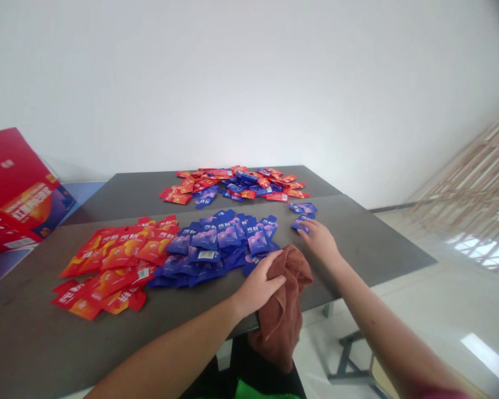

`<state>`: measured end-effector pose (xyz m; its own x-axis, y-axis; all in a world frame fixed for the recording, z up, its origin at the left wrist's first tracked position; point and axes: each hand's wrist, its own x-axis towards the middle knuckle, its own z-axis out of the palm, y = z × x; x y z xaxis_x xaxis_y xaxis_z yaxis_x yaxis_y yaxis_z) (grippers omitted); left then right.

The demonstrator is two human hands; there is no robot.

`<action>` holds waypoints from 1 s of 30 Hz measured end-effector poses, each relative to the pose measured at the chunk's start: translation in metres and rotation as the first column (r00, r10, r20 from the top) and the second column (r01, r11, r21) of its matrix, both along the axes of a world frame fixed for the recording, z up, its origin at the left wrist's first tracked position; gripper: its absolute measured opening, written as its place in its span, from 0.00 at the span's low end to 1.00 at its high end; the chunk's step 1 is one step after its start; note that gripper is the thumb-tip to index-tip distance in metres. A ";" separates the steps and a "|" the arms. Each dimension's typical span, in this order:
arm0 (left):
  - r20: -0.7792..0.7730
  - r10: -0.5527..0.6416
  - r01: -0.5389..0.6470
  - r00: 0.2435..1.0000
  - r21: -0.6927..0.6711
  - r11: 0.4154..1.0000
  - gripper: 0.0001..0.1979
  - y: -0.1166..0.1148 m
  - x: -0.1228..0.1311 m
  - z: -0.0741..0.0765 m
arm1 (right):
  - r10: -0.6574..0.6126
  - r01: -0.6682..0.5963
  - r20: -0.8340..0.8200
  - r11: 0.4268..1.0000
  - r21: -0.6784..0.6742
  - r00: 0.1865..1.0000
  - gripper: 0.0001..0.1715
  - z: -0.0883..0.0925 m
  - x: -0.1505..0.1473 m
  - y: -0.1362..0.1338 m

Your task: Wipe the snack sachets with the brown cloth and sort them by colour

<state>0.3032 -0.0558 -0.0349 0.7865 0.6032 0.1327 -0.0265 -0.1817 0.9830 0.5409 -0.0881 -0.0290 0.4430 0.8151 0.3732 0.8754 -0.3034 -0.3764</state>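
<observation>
My left hand [258, 285] rests on a brown cloth [285, 310] that hangs over the near edge of the dark grey table [374, 244]; its fingers curl on the cloth. My right hand [320, 239] reaches out flat, fingertips touching a loose blue packet [301, 223], with another blue packet [303, 208] just beyond. A heap of blue packets [216, 244] lies left of the hands. Beside it spreads a pile of red and orange packets [116, 257].
A mixed heap of red and blue packets [237, 184] lies at the far side of the table. Red cartons [14, 188] stand at the left edge. A metal table frame [349, 354] and a shiny floor show at the right.
</observation>
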 end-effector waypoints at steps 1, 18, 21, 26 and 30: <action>-0.006 -0.010 0.010 1.000 0.008 1.000 0.30 -0.001 0.000 -0.002 | 0.004 -0.003 0.029 0.999 -0.041 1.000 0.18 -0.001 0.008 0.010; 0.048 0.074 -0.076 0.996 0.030 0.997 0.29 -0.009 -0.001 -0.004 | -0.095 0.266 -0.510 0.924 0.274 0.855 0.27 0.013 0.009 -0.029; 0.059 0.111 -0.111 0.992 -0.018 0.994 0.29 -0.009 0.001 -0.004 | 0.130 0.326 -0.694 0.812 0.485 0.708 0.23 0.028 -0.004 -0.046; 0.134 0.125 -0.084 0.983 -0.277 0.957 0.28 -0.007 0.003 0.003 | 0.449 0.319 -0.887 0.829 0.460 0.110 0.08 0.064 -0.038 -0.073; 0.233 0.082 0.079 0.969 -0.607 0.791 0.28 -0.005 0.003 0.010 | 0.149 0.047 -0.970 0.989 0.142 -0.190 0.08 0.072 -0.065 -0.072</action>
